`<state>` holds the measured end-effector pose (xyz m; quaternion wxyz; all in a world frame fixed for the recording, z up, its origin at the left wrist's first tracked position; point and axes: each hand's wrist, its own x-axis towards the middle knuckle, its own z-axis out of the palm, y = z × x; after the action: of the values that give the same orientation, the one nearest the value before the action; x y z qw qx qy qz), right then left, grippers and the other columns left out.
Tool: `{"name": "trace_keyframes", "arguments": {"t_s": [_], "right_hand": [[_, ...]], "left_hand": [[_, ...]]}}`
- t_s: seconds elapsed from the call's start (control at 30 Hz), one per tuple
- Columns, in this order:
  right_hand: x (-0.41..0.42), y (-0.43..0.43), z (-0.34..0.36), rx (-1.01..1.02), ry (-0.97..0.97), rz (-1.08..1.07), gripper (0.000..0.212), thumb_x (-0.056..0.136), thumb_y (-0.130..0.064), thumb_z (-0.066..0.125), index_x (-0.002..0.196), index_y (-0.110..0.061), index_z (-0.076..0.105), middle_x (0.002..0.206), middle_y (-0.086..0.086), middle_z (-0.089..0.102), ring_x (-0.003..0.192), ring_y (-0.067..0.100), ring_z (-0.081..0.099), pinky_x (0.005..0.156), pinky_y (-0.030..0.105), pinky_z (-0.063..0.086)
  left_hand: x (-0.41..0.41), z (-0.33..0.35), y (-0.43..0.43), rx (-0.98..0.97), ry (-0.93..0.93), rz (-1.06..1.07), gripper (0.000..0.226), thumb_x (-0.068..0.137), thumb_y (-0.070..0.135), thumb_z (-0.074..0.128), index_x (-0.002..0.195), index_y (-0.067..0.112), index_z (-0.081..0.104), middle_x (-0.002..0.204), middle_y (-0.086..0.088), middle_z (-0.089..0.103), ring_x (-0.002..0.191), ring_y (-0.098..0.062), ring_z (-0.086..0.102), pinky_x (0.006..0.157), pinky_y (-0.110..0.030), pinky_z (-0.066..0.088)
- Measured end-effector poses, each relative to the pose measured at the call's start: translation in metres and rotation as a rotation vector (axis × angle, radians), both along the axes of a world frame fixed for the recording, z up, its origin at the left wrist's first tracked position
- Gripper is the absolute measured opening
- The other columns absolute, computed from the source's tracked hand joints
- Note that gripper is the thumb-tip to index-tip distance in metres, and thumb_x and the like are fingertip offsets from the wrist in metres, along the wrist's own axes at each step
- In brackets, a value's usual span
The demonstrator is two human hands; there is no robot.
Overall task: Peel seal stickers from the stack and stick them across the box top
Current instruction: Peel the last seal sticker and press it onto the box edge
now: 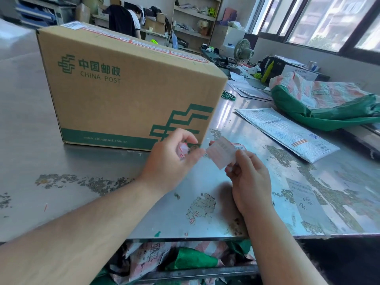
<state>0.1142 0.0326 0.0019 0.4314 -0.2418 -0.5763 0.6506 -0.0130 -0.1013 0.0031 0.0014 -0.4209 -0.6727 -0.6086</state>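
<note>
Seal sticker sheet (pixel 221 153), pale and blurred, is pinched between the right hand's (pixel 249 181) thumb and curled fingers above the steel table (pixel 30 161), the left hand (pixel 167 160) beside it gripping a red-marked sticker piece (pixel 183 150), and behind both stands the China Post box (pixel 123 95), red-and-white stickers (pixel 144 41) lining its top.

- The sheet (pixel 221 154) pinched in the right grip (pixel 248 177) is smeared by motion, so its print cannot be read.
- The sticker (pixel 183 150) in the left grip (pixel 170 159) is largely covered by curled fingers.
- The labels (pixel 144 43) on the box (pixel 127 89) top are seen too obliquely to be read.
- The green sack (pixel 329 112) is cut off by the right edge.
</note>
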Motion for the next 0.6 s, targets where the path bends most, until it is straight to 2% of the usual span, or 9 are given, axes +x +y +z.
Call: {"name": "trace_keyframes", "arguments": {"t_s": [0.07,0.13,0.2,0.27,0.3,0.37,0.43,0.5,0.6], "right_hand": [[0.002,-0.002,-0.002,0.193,-0.101,-0.107,0.024,0.089,-0.025,0.064,0.066,-0.024,0.070,0.060,-0.005,0.063,0.056,0.012,0.055,0.060,0.025,0.046],[0.004,-0.009,-0.001,0.502,-0.231,-0.231,0.024,0.093,-0.020,0.066,0.070,-0.028,0.067,0.061,-0.014,0.066,0.057,0.003,0.058,0.060,0.020,0.045],[0.008,-0.019,0.003,0.884,-0.254,-0.305,0.016,0.092,-0.023,0.066,0.076,-0.028,0.068,0.065,-0.016,0.065,0.061,0.004,0.059,0.059,0.019,0.045],[0.012,-0.024,0.004,1.264,-0.235,-0.315,0.019,0.094,-0.025,0.063,0.081,-0.015,0.073,0.067,-0.005,0.066,0.061,0.015,0.059,0.059,0.029,0.049],[0.013,-0.023,0.004,1.403,-0.238,-0.312,0.022,0.096,-0.024,0.062,0.082,-0.012,0.074,0.066,0.000,0.064,0.059,0.022,0.058,0.059,0.034,0.049],[0.016,-0.023,0.008,1.558,-0.239,-0.316,0.020,0.096,-0.020,0.064,0.084,-0.009,0.075,0.061,0.004,0.057,0.055,0.029,0.053,0.056,0.040,0.048],[0.019,-0.023,0.011,1.628,-0.237,-0.323,0.015,0.095,-0.018,0.068,0.086,-0.009,0.075,0.060,0.004,0.054,0.053,0.030,0.049,0.053,0.041,0.046],[0.022,-0.026,0.012,1.667,-0.237,-0.313,0.012,0.093,-0.018,0.070,0.086,-0.010,0.076,0.060,0.003,0.054,0.052,0.029,0.048,0.052,0.041,0.046],[0.023,-0.031,0.012,1.709,-0.240,-0.293,0.013,0.093,-0.021,0.070,0.085,-0.012,0.076,0.060,0.002,0.055,0.052,0.028,0.048,0.050,0.040,0.045]], "left_hand": [[-0.004,0.004,0.000,0.004,-0.133,0.014,0.010,0.087,0.031,0.072,0.083,0.026,0.064,0.062,0.019,0.060,0.055,0.000,0.049,0.055,-0.013,0.036],[-0.006,0.010,-0.001,-0.010,-0.274,0.025,0.016,0.088,0.040,0.068,0.080,0.026,0.068,0.061,0.021,0.062,0.055,0.003,0.052,0.060,-0.016,0.039],[-0.006,0.022,-0.004,-0.095,-0.538,-0.025,0.041,0.086,0.060,0.059,0.085,0.020,0.071,0.057,0.012,0.056,0.045,-0.006,0.045,0.056,-0.024,0.035],[-0.008,0.037,-0.009,-0.235,-0.774,-0.109,0.067,0.079,0.077,0.050,0.088,0.014,0.071,0.058,0.006,0.051,0.041,-0.011,0.028,0.045,-0.024,0.024],[-0.010,0.043,-0.012,-0.288,-0.799,-0.147,0.072,0.076,0.080,0.049,0.086,0.012,0.070,0.057,0.006,0.051,0.042,-0.012,0.023,0.043,-0.023,0.019],[-0.013,0.052,-0.018,-0.338,-0.753,-0.188,0.068,0.075,0.075,0.058,0.085,0.009,0.070,0.063,0.000,0.049,0.044,-0.012,0.018,0.042,-0.023,0.013],[-0.015,0.058,-0.022,-0.363,-0.683,-0.170,0.049,0.081,0.058,0.069,0.088,0.010,0.073,0.072,-0.006,0.052,0.045,-0.012,0.019,0.043,-0.022,0.013],[-0.015,0.064,-0.026,-0.364,-0.628,-0.128,0.026,0.084,0.041,0.072,0.084,0.015,0.072,0.073,-0.004,0.065,0.046,-0.013,0.022,0.046,-0.024,0.014],[-0.015,0.071,-0.031,-0.340,-0.509,-0.058,0.021,0.081,0.033,0.073,0.076,0.013,0.072,0.076,-0.007,0.071,0.045,-0.012,0.030,0.048,-0.026,0.021]]}}
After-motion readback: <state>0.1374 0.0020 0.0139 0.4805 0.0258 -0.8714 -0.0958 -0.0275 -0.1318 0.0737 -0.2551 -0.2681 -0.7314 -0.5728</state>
